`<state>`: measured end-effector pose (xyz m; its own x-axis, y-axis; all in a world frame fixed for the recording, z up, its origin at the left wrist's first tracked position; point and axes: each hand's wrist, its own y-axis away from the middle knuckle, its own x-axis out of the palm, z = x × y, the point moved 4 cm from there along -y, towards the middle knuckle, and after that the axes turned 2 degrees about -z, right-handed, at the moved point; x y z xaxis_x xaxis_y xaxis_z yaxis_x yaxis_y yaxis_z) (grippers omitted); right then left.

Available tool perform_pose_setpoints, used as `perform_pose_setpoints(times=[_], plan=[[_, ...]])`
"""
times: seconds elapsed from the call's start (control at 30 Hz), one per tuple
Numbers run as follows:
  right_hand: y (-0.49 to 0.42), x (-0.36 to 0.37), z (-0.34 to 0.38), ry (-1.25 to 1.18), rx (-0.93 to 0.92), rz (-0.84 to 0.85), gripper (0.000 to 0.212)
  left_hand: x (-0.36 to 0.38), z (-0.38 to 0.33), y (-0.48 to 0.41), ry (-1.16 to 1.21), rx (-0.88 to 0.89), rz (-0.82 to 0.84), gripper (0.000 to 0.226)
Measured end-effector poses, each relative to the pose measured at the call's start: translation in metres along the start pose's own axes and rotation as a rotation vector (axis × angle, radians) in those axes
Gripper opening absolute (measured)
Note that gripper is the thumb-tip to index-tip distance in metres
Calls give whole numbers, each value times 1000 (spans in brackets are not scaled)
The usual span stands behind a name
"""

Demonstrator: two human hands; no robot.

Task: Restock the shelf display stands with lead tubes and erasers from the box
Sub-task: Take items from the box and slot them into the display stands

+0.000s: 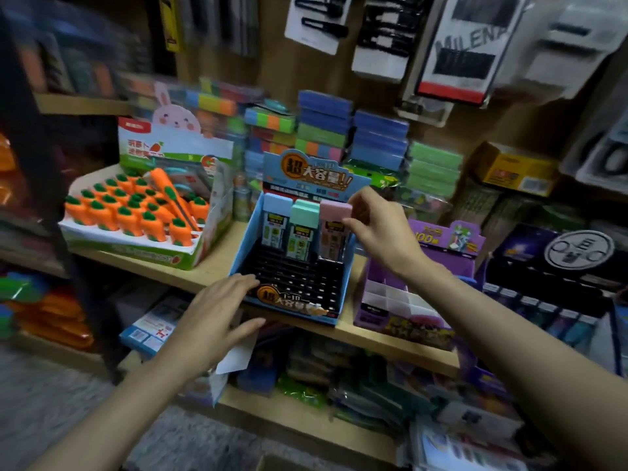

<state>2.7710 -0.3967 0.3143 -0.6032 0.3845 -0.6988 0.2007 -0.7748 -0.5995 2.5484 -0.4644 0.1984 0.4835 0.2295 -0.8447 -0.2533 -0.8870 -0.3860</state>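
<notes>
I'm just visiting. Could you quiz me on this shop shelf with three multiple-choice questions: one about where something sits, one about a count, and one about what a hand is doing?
1. Where is the carrot eraser box relative to the blue display stand?
A) on its left
B) on its right
C) on the shelf below

2. How many lead tubes stand in the blue display stand?
A) one
B) three
C) six

3. What is the right hand doing?
A) hanging idle
B) pinching the pink-capped tube
C) lying flat on the shelf

Answers:
1 A: the carrots sit left of the stand, on the same shelf.
2 B: blue-, green- and pink-capped tubes stand in its back row.
3 B: its fingertips close on the pink cap.
</notes>
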Motion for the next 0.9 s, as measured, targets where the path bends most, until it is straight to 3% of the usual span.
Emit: perform_pose_setpoints(times=[0.33, 0.57, 0.7, 0.8, 0.9], plan=[[0, 10, 0, 20, -73, 134, 28, 6, 5, -7, 54, 0, -64, 45], [-2, 20, -9, 342, -104, 92, 8, 4, 5, -7, 63, -36, -71, 40], [-10, 16, -5, 403, -68, 160, 17, 0, 3, -6, 40, -5, -64, 41], [0, 6, 10, 376, -80, 193, 31, -13, -4, -1, 39, 36, -153, 35], [36, -9, 29, 284, -107, 227, 29, -24, -12, 9, 114, 51, -162, 23]])
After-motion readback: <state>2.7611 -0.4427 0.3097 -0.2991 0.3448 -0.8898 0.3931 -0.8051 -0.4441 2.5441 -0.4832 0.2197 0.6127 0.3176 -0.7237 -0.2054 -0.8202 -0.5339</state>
